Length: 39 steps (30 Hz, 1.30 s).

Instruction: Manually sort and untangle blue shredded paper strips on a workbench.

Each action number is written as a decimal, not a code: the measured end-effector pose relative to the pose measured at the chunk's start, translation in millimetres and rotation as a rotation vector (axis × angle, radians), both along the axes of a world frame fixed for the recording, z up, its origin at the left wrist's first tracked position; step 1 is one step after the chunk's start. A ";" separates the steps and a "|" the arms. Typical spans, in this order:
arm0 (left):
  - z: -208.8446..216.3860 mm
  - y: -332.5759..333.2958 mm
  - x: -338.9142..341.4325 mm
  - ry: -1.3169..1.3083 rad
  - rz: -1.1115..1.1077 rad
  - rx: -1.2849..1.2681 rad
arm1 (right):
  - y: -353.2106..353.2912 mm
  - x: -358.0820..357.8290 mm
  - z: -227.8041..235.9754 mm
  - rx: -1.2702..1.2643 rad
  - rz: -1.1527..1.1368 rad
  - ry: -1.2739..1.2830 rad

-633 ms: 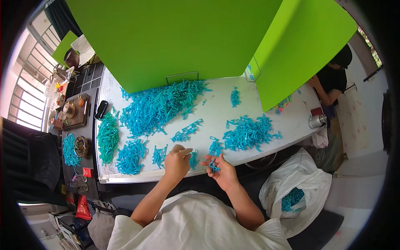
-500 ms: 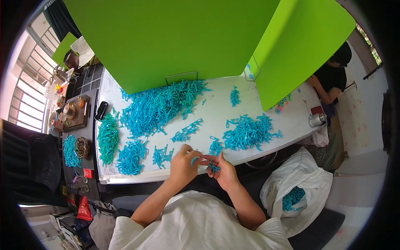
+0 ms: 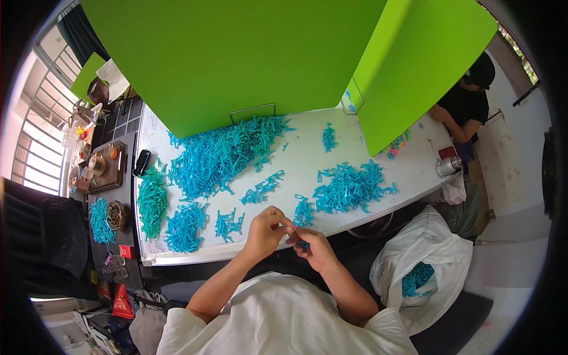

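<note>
Your left hand [image 3: 267,231] and right hand [image 3: 313,248] meet at the table edge [image 3: 236,251], both pinching one small blue piece [image 3: 303,244] between fingertips.

i sit at a white table [image 3: 402,171] with green screens [image 3: 248,59] standing along its far edge. daylight comes through a barred window [image 3: 35,160] on my left, beside a dark side table [image 3: 109,195]. a white bag [image 3: 426,266] slumps on the floor to my right.
</note>
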<state>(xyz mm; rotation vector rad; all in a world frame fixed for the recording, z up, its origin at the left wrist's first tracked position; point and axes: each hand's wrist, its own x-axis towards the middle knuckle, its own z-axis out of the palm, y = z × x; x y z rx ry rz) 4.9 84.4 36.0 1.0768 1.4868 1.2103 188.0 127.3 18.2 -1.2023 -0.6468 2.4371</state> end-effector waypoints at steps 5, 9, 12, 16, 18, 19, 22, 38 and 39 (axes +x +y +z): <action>6.3 -8.2 4.9 0.586 -0.169 0.516 | 8.4 13.8 -18.5 -0.281 0.095 0.244; 18.8 7.3 2.7 0.312 -0.293 0.375 | 9.3 16.9 -2.2 -0.120 -0.013 0.120; -9.1 49.0 -4.0 0.589 -0.097 0.229 | 17.2 25.1 -0.4 0.114 -0.165 0.015; -48.0 87.0 -8.3 0.824 -0.122 0.194 | 18.0 30.8 5.8 0.101 -0.247 0.023; -57.6 91.2 -10.4 0.843 -0.178 0.179 | 19.2 32.4 9.3 0.131 -0.236 0.008; -55.9 90.9 -10.2 0.842 -0.183 0.182 | 18.5 33.2 10.2 0.155 -0.235 -0.007; -45.5 80.4 -12.4 0.728 -0.139 0.193 | 17.7 34.1 14.4 0.259 -0.232 -0.035; 17.7 -16.5 -14.5 -0.326 -0.148 0.100 | 13.8 0.0 65.7 0.970 0.074 -0.132; 17.1 -18.0 -15.1 -0.384 -0.188 0.045 | 12.9 -0.6 65.2 0.950 0.078 -0.107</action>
